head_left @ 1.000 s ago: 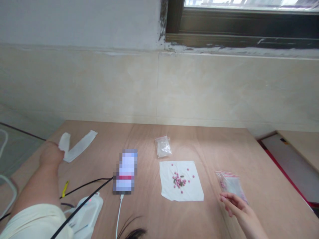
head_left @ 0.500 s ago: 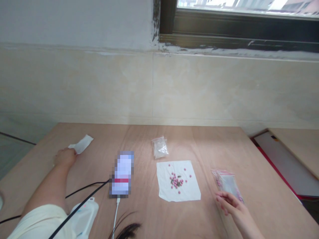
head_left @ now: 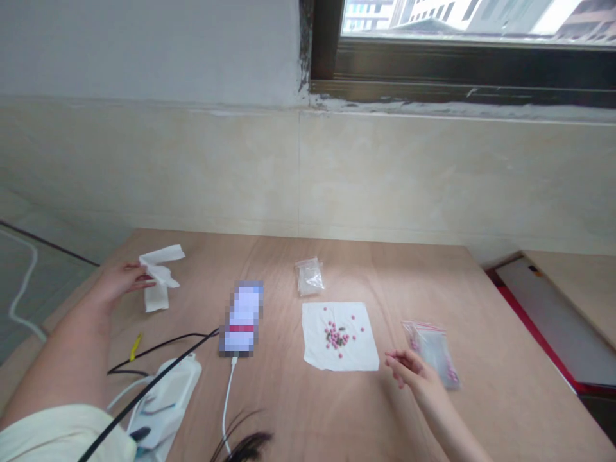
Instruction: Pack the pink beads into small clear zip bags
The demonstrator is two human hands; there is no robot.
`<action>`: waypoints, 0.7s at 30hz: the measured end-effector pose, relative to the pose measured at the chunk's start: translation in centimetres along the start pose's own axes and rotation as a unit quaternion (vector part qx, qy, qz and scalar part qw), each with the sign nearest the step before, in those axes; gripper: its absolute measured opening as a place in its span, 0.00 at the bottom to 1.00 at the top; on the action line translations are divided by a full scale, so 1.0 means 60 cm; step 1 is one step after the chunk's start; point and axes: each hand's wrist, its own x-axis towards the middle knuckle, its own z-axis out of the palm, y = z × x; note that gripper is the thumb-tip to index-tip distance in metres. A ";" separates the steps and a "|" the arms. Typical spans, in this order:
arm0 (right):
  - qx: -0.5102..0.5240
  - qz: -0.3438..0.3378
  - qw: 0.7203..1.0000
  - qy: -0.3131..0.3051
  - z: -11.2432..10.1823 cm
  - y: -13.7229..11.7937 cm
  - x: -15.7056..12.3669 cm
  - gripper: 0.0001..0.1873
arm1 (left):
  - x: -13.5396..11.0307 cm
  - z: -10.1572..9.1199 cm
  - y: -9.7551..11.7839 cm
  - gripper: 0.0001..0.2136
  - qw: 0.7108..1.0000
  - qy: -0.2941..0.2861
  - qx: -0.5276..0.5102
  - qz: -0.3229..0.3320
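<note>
At the far left of the table, my left hand [head_left: 126, 282] is closed on a white tissue [head_left: 156, 298], which hangs loosely from its fingers in folded strips. My right hand [head_left: 411, 372] hovers over the right side of the table with thumb and fingers drawn together; anything in them is too small to make out. Close beside it lies a zip bag [head_left: 433, 350] with pink pieces along its sides. Left of that hand, a flat white sheet [head_left: 315, 359] bears several pink round pellets [head_left: 337, 337] and a few dark green bits [head_left: 341, 329].
Behind the sheet lies a clear zip bag [head_left: 309, 278]. A phone [head_left: 242, 319] with a white cable [head_left: 226, 401] lies left of centre. Black cables [head_left: 158, 382] cross near a white power strip [head_left: 171, 398]. A red-edged case [head_left: 543, 314] stands at the right, below the window [head_left: 471, 22].
My left hand has raised the tissue, which now spreads into more strips. My right hand has moved left, off the zip bag and nearer the sheet. The view has shifted slightly.
</note>
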 end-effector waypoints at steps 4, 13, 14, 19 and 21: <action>0.011 -0.041 0.995 -0.091 0.061 -0.029 -0.001 0.13 | -0.049 -0.009 0.048 0.05 0.982 -0.036 -0.159 -0.091; 0.086 -0.087 0.927 -0.354 0.279 -0.116 -0.077 0.22 | -0.312 0.069 0.131 0.15 0.927 -0.137 -0.342 0.070; 0.101 -0.077 0.920 -0.371 0.287 -0.112 -0.088 0.22 | -0.339 0.087 0.125 0.15 0.923 -0.159 -0.345 0.060; 0.139 -0.055 0.933 -0.328 0.260 -0.055 -0.109 0.17 | -0.415 0.168 0.080 0.14 0.917 -0.212 -0.334 0.051; 0.142 -0.064 0.945 -0.288 0.230 -0.034 -0.105 0.16 | -0.425 0.186 0.068 0.15 0.928 -0.185 -0.322 0.037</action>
